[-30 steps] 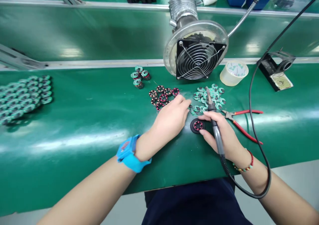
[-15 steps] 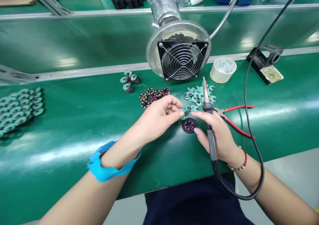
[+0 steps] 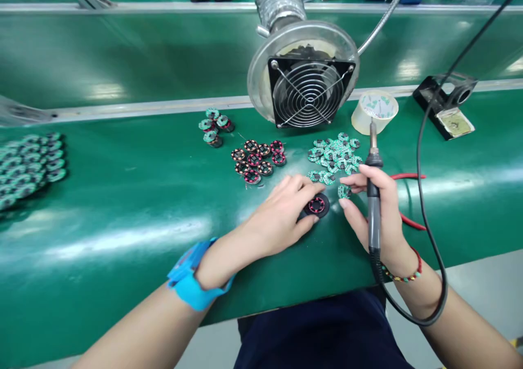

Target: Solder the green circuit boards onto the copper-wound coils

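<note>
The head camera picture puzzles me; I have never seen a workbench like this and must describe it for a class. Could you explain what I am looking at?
The camera sits on a person's head and looks down at their own two bare hands over a green bench.

The left hand, with a blue wrist strap behind it, rests its fingers on a black round holder with a red ring-shaped part in it. The right hand grips a soldering iron, tip pointing up and away, its black cable looping back. Its fingers are at one small green round board.

Beyond the hands lie a pile of green boards, a cluster of dark wound parts, a fan on a hose, a tape roll, red-handled pliers and an iron stand. More boards lie far left.
</note>
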Action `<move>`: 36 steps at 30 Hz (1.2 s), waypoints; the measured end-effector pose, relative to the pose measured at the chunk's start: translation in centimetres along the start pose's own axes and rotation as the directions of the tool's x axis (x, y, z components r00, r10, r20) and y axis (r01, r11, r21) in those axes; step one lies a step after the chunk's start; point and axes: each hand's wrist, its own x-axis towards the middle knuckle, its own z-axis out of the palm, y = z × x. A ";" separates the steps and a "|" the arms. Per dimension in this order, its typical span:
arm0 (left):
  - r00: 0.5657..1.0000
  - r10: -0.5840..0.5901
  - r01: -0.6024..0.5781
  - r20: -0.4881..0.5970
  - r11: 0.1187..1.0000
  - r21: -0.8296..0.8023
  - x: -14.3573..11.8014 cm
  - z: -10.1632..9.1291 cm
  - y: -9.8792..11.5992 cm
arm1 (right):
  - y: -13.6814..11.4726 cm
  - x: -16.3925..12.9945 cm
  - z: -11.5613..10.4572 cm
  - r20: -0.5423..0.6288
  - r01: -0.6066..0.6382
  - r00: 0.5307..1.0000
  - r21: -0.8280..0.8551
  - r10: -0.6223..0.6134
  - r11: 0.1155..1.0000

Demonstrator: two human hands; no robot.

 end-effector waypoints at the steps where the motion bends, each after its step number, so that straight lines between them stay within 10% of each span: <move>1: 1.000 0.002 -0.002 0.003 1.000 0.025 0.1 0.4 -0.1 | 0.0 0.0 -0.1 0.016 -0.014 1.000 0.016 0.014 1.000; 13: 0.992 -0.113 0.110 -0.062 0.993 -0.046 -0.4 1.6 0.0 | -0.7 0.0 1.0 0.356 0.017 0.932 0.117 -0.058 0.993; 36: 0.999 -0.033 0.022 -0.038 0.964 -0.265 0.2 -0.7 -1.6 | -0.4 -0.3 1.4 0.342 -0.015 0.939 -0.042 0.028 0.999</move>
